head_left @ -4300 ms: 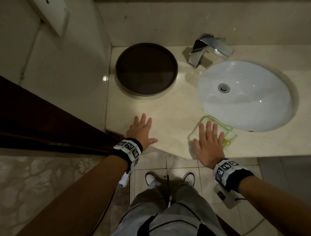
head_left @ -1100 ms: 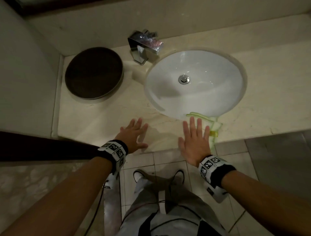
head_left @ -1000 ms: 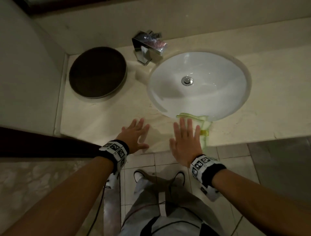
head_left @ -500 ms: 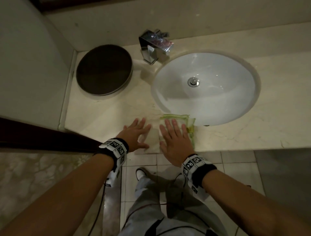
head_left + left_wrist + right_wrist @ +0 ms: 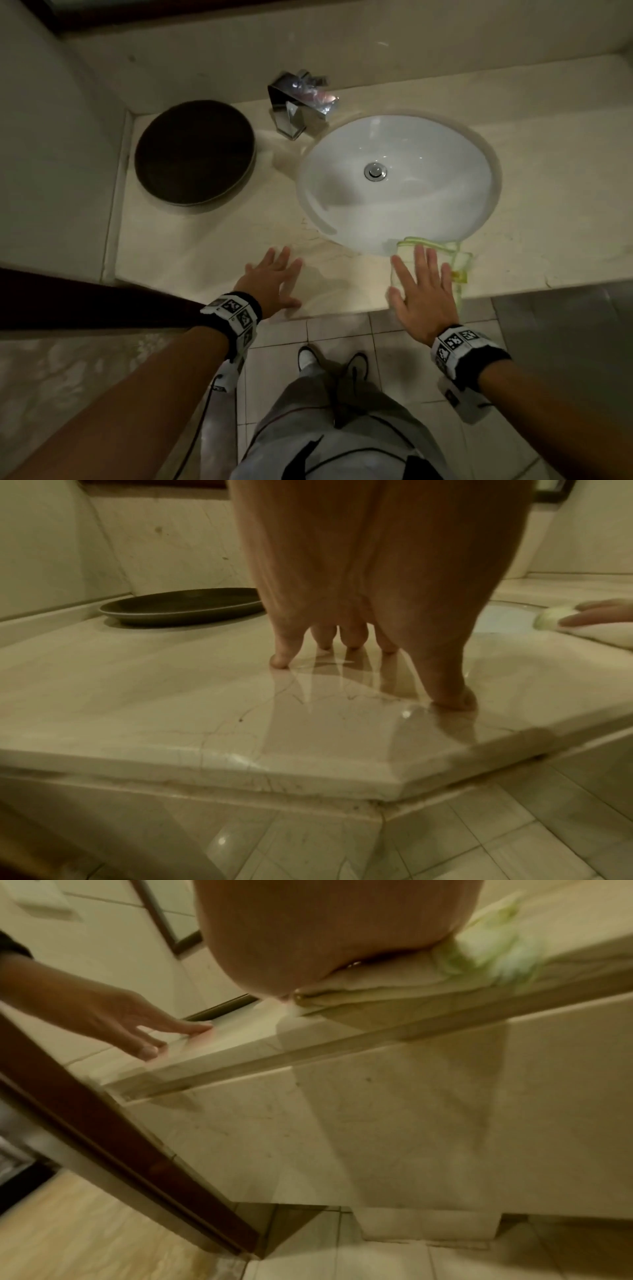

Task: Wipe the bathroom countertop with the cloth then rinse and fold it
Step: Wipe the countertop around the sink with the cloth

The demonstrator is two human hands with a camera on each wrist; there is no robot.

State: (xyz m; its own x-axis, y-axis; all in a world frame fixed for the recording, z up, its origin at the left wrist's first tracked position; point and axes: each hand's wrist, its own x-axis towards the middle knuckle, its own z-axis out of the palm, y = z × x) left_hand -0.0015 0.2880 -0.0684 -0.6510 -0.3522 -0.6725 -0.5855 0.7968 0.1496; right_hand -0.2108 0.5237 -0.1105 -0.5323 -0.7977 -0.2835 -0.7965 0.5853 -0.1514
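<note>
Right hand point(image 5: 424, 294) is lying flat on the cloth point(image 5: 457, 255), fingers straight and spread, pressing it down rather than gripping it; the cloth (white with a lime-green edge) is sitting on the countertop point(image 5: 205, 246) right at the front lip, at about 6 o'clock of the sink point(image 5: 397, 181), and its far edge is touching the basin rim. From the right wrist view the cloth point(image 5: 479, 953) is looking bunched and blurry, so I can't really tell how many layers it's folded into; part of it is lying right along the counter's front edge.

Left hand point(image 5: 274, 281) is open too, fingers apart, with fingertips point(image 5: 281, 658) and thumb resting on bare stone at roughly 7 o'clock of the sink, well apart from the cloth; it's holding nothing.

A dark round tray point(image 5: 195, 152) is sitting at 9 o'clock of the sink, near the wall; a chrome faucet point(image 5: 301, 102) is standing at about 11 o'clock, between tray and basin. The person's shoes are showing on the floor tiles point(image 5: 281, 363) below.
</note>
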